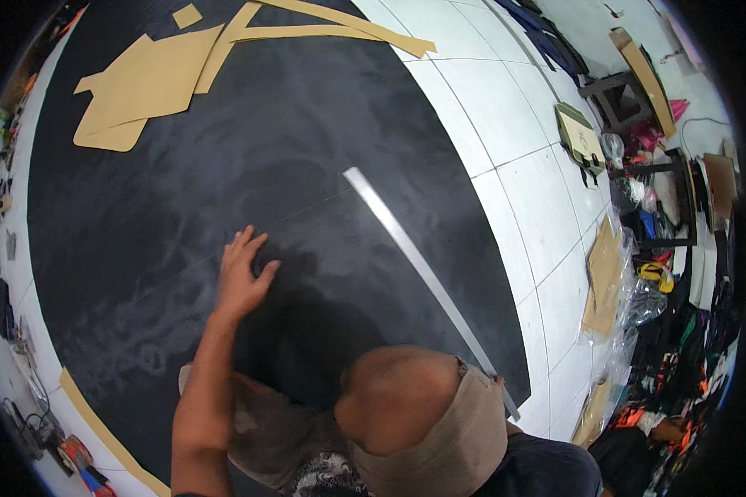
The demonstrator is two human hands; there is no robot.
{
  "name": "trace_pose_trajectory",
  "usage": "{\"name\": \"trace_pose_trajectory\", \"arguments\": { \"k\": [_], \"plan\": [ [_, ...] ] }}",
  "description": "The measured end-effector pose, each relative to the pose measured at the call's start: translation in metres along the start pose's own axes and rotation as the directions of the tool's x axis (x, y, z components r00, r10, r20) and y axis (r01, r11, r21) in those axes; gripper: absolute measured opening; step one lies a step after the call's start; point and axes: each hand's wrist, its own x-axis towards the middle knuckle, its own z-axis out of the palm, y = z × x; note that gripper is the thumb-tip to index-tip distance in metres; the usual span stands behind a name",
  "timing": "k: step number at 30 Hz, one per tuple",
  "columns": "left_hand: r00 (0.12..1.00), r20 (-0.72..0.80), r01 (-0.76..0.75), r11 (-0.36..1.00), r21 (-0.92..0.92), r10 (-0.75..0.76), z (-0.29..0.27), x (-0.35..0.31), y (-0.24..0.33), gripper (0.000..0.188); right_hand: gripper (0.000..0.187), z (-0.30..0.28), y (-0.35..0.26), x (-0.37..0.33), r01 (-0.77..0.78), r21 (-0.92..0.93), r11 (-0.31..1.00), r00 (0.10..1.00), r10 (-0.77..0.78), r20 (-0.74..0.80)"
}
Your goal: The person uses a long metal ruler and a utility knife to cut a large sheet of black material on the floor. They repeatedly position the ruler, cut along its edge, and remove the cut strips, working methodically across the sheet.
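A big black sheet (331,116) lies spread over the white tile floor (506,141), and the person's left hand (247,275) rests palm down near the middle of it, fingers stretched forward and slightly apart, thumb held out to the side, with nothing in its grasp. A thin pale line (307,209) runs slantwise across the sheet, passing just beyond the left fingertips and up toward the far end of a metal ruler (423,269). That ruler lies at a slant on the right part of the sheet, its far end toward the middle and its near end beside the person's bent right knee (402,398). The right hand (501,382) is almost wholly hidden behind that knee; a bit of it shows at the ruler's near end, and I cannot tell how far its fingers are open or whether they have hold of the ruler. At the far left of the sheet are a large cut piece of brown paper (153,74), a small brown square (187,16) and some long brown strips (307,32). On the tiles to the right sits a green and cream bag (582,141)
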Motion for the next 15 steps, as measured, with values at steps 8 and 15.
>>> {"name": "trace_pose_trajectory", "arguments": {
  "k": [8,15],
  "plan": [
    [0.869,-0.423,0.266,0.963,-0.042,-0.259,-0.097,-0.149,-0.123,0.046,0.046,0.022,-0.037,0.070,0.271,0.143,0.952,0.939,-0.229,-0.258],
    [0.380,-0.614,0.717,0.640,-0.276,-0.691,-0.077,-0.360,-0.231,0.051,0.046,-0.057,-0.308,0.099,0.771,0.040,0.635,0.626,-0.745,-0.230]
  ]
}}
